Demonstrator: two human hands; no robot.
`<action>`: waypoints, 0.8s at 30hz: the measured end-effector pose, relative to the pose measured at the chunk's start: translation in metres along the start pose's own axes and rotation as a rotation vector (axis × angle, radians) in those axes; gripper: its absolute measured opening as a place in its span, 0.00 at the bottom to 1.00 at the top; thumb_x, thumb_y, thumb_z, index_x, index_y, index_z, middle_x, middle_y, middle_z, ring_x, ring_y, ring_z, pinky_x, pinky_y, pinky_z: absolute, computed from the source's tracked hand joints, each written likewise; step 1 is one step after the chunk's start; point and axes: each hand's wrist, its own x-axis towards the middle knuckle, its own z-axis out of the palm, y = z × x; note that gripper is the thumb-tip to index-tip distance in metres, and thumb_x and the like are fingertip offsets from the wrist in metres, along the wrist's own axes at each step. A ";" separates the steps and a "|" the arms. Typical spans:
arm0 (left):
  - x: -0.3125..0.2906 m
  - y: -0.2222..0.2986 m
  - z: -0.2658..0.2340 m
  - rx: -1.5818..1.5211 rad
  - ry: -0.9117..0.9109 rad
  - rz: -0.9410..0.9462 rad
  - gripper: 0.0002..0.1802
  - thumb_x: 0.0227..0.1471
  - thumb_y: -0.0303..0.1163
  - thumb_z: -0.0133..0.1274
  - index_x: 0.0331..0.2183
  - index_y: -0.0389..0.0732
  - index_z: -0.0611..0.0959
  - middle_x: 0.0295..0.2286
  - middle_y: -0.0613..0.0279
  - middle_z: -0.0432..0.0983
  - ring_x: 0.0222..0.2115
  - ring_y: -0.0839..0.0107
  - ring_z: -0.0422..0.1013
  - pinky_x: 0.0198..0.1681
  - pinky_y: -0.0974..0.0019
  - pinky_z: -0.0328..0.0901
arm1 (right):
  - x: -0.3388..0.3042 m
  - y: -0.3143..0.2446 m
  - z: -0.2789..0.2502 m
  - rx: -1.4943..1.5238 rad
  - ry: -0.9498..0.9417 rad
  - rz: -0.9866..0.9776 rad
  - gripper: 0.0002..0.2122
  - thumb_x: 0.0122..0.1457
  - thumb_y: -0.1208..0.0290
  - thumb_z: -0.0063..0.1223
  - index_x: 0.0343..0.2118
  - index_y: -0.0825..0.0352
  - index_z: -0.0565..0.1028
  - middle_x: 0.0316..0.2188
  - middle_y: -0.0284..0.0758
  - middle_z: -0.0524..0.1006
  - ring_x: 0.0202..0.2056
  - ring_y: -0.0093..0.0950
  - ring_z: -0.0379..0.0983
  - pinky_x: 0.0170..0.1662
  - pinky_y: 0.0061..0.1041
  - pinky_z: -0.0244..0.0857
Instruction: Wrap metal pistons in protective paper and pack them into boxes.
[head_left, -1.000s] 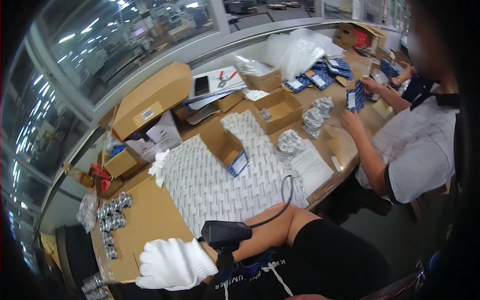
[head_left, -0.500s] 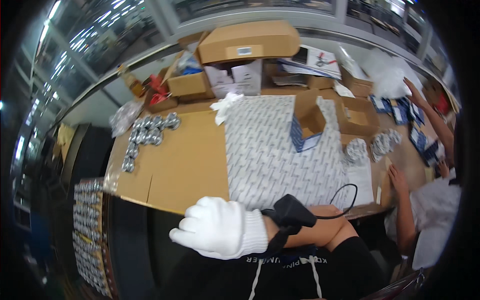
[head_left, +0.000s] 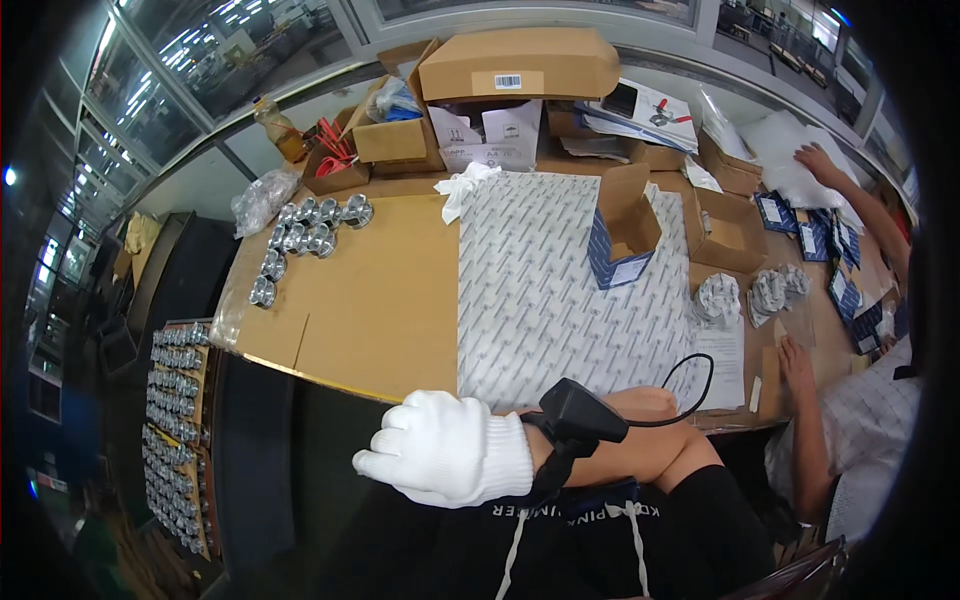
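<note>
My right hand [head_left: 440,450], in a white knit glove, hovers in front of the table's near edge, its back toward me. The fingers curl into a fist. The palm is hidden, so I cannot make out whether anything is in it. A black box-shaped device [head_left: 580,412] with a cable is strapped at the wrist, and the bare forearm [head_left: 650,455] comes across from the right. My left hand does not show clearly; a patch of bare skin lies just beyond the forearm. Nearest to the glove are the brown cardboard sheet [head_left: 380,310] and the white patterned paper [head_left: 540,290] on the table.
Shiny metal cylindrical parts [head_left: 310,225] stand at the sheet's far left; several rows more fill a rack [head_left: 205,440]. An open blue box [head_left: 625,240] stands on the paper. Cardboard boxes [head_left: 520,65] line the back. A co-worker's hands [head_left: 797,365] are at the right, near blue packets [head_left: 845,290].
The view has shifted slightly, so the table items sit a little higher and farther right. My gloved fist keeps nearly the same pose. The co-worker's far hand has moved at the clear plastic bag.
</note>
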 end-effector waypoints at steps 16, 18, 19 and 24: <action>0.021 -0.001 0.021 0.007 0.073 0.036 0.15 0.56 0.27 0.46 0.46 0.36 0.71 0.39 0.59 0.72 0.40 0.70 0.69 0.47 0.67 0.65 | -0.035 -0.015 -0.013 0.073 0.060 0.012 0.11 0.44 0.73 0.52 0.33 0.64 0.74 0.19 0.29 0.69 0.24 0.27 0.68 0.27 0.27 0.64; 0.025 -0.001 0.022 0.007 0.072 0.041 0.15 0.56 0.27 0.46 0.46 0.36 0.71 0.39 0.59 0.73 0.40 0.70 0.69 0.47 0.67 0.65 | -0.039 -0.011 -0.011 0.076 0.082 0.001 0.11 0.44 0.73 0.52 0.33 0.64 0.74 0.19 0.29 0.70 0.24 0.27 0.69 0.27 0.26 0.64; 0.026 -0.001 0.021 0.006 0.078 0.038 0.15 0.56 0.27 0.46 0.46 0.36 0.71 0.39 0.59 0.73 0.40 0.70 0.69 0.47 0.67 0.65 | -0.041 -0.010 -0.010 0.082 0.103 -0.008 0.11 0.44 0.73 0.52 0.33 0.65 0.74 0.19 0.30 0.70 0.24 0.27 0.69 0.27 0.26 0.65; 0.025 0.001 0.025 0.011 0.134 0.057 0.15 0.56 0.27 0.46 0.46 0.36 0.71 0.39 0.59 0.73 0.40 0.70 0.69 0.47 0.67 0.65 | -0.045 -0.016 -0.014 0.126 0.019 -0.041 0.12 0.44 0.74 0.52 0.34 0.66 0.74 0.20 0.31 0.71 0.25 0.28 0.70 0.26 0.27 0.65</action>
